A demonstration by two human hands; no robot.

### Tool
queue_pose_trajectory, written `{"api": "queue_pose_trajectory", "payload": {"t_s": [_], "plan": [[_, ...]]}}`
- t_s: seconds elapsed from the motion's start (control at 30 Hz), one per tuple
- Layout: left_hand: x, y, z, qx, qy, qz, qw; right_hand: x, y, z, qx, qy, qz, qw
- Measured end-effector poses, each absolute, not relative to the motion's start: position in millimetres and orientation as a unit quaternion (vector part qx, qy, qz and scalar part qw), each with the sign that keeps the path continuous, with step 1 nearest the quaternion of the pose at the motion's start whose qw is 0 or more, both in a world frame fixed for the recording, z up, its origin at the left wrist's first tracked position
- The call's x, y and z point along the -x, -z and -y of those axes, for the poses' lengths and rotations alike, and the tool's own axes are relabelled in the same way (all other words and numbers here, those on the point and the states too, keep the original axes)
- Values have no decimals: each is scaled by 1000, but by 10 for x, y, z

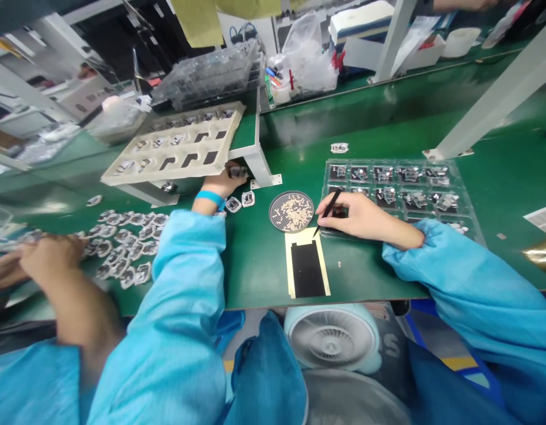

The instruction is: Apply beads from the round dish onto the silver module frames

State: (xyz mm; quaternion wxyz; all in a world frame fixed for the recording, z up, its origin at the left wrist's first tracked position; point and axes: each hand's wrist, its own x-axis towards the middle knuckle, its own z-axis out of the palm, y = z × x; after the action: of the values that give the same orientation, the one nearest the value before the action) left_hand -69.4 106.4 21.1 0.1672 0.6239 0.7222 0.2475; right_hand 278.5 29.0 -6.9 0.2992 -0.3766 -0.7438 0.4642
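My right hand [355,217] is closed round black tweezers [329,209], whose tip points down at the upper edge of a yellow sheet with a black pad [308,268]. My left hand [222,184], with a blue wristband, reaches under the front edge of a raised shelf; its fingers are on a small white-and-dark part [238,172]. Two similar parts [248,199] lie just below it. Between my hands stands a round dish [291,211] of tiny beige pieces. My right hand is over the left edge of a clear compartment tray [470,212] holding small metallic parts.
A beige tray [166,171] rests on the raised shelf, whose metal leg [257,168] stands by my left hand. Many white parts [122,242] are spread at left, beside a co-worker's hands [51,257]. One part [339,148] lies behind the clear tray.
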Motion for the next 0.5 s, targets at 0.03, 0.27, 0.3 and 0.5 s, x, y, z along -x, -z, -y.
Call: {"api": "queue_pose_trajectory", "payload": {"t_s": [0.03, 0.27, 0.3, 0.5], "plan": [[718, -209, -968, -629, -249, -710, 194, -2778, 79, -281, 376, -462, 749, 290], [162, -151, -347, -602, -272, -457, 596, -2752, 126, -272, 377, -445, 766, 271], [42, -138, -301, -591, -273, -436, 621, -2753, 130, -272, 377, -443, 766, 272], [-279, -63, -70, -575, -302, -430, 627, -2767, 155, -268, 369, -425, 779, 276]]}}
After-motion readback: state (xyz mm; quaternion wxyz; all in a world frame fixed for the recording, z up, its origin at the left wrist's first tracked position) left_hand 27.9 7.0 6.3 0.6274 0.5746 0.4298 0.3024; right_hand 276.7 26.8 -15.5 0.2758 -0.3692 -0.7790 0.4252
